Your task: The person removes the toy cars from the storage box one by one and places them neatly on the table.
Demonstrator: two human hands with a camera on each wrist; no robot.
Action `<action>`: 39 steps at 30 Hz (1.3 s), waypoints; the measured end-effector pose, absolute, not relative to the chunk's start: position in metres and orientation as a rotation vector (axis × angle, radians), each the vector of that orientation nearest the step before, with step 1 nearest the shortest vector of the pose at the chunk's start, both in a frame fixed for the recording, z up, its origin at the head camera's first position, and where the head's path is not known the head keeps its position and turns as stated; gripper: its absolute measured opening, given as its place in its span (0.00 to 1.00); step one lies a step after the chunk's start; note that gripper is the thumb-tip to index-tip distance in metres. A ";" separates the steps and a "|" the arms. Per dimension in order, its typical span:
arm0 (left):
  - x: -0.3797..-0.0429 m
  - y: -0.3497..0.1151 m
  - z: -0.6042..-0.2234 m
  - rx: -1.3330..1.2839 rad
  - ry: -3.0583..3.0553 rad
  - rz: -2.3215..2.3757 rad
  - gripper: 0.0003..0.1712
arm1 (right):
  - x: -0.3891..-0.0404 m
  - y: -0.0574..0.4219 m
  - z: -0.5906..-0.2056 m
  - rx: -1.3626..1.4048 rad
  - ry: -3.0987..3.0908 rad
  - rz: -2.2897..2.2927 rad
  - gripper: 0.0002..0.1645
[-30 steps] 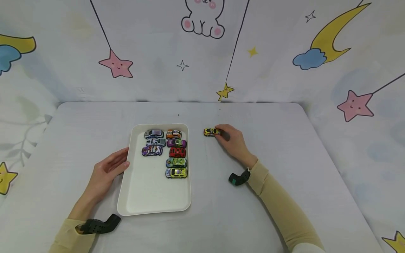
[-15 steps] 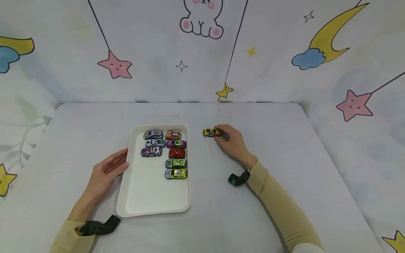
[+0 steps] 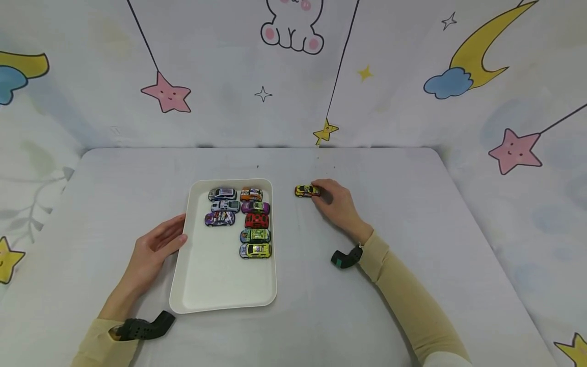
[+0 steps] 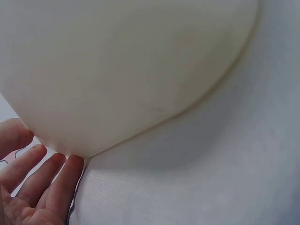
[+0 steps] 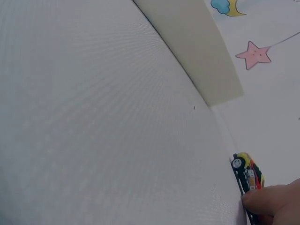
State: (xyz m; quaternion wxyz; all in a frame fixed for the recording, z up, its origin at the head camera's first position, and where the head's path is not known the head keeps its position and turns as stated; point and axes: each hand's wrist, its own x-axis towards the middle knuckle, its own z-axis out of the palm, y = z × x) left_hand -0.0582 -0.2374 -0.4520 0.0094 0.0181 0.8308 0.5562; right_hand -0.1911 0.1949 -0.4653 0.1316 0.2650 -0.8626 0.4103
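In the head view, the right hand (image 3: 338, 206) pinches the rear end of a small yellow, red and black toy car (image 3: 306, 191) on the white table, right of the tray. The right wrist view shows the toy car (image 5: 248, 169) low at the right, a finger over its near end. My left hand (image 3: 152, 250) lies along the left side of a white tray (image 3: 220, 300), its thumb tip at the rim. Seen from the left wrist, several fairly straight fingers (image 4: 70, 180) touch the tray's outer wall (image 4: 122, 84).
Toy cars stand in two columns in the tray's upper part: three at left, headed by a silver car (image 3: 222, 194), and several at right, from an orange car (image 3: 251, 194) down to a yellow car (image 3: 255, 251). A patterned wall (image 3: 220, 117) rises behind the table (image 3: 394, 183).
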 end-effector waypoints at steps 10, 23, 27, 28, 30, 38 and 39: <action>-0.058 -0.238 -0.453 0.055 2.581 1.754 0.32 | -0.191 0.194 -0.468 0.770 -2.467 1.093 0.20; -0.060 -0.241 -0.456 0.069 2.521 1.823 0.31 | -0.188 0.190 -0.466 0.757 -2.473 0.981 0.21; -0.059 -0.242 -0.456 0.067 2.508 1.840 0.32 | -0.186 0.189 -0.464 0.749 -2.500 0.987 0.21; -0.059 -0.243 -0.456 0.069 2.507 1.843 0.32 | -0.186 0.189 -0.464 0.747 -2.502 0.984 0.21; -0.059 -0.243 -0.456 0.070 2.505 1.848 0.32 | -0.186 0.188 -0.464 0.747 -2.496 0.973 0.21; -0.059 -0.243 -0.456 0.072 2.474 1.879 0.31 | -0.184 0.179 -0.460 0.704 -2.569 0.793 0.29; -0.059 -0.243 -0.456 0.069 2.468 1.885 0.31 | -0.183 0.177 -0.458 0.686 -2.605 0.754 0.31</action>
